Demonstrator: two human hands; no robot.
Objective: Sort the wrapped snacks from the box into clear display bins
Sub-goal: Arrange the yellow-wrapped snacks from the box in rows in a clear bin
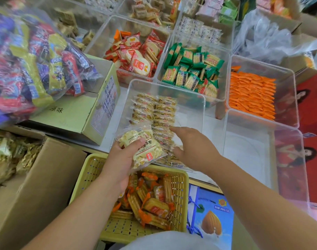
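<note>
1. Your left hand (121, 159) grips a small bunch of yellow snack packs (145, 147). The thumb presses on top and the fingers curl under, so the bunch stays together and does not slip
2. You hold the bunch just over the near edge of the middle clear bin (165, 85), right by the spot where I think it should go
3. Your right hand (195, 147) is inside that bin. Its fingers are straight and a little apart, touching the rows of packs (156, 109). I think it steadies the rows and makes room
4. The rows stand side by side, so more can fit and people can see them through the wall
5. The brown box (46, 168) sits close on your left with wrapped snacks inside, so reaching for more is easy
</note>
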